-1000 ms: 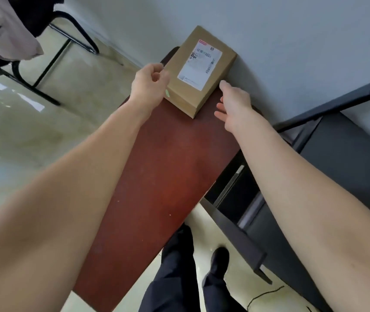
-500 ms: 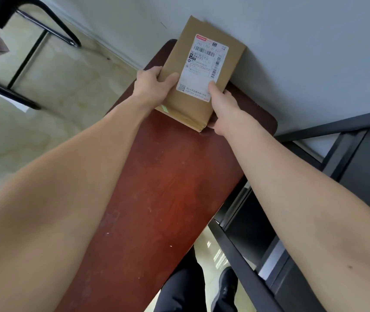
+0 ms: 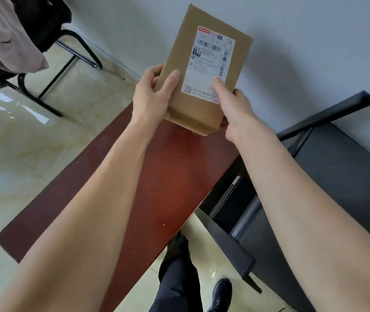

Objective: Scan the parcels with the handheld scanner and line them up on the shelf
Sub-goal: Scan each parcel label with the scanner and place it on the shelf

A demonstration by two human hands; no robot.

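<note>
Currently we hold the parcel (image 3: 204,82) in both hands: left hand (image 3: 152,95) grips its left edge, right hand (image 3: 233,104) its lower right corner, thumb on the label (image 3: 209,64). It's lifted above the desk (image 3: 157,176), near the wall. No scanner visible. Risk: thumb covers the label print, blocking a scan; loose corner grip could drop it.

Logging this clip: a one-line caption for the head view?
Both hands, left and right, hold a cardboard parcel label-up over the red-brown table.
</note>
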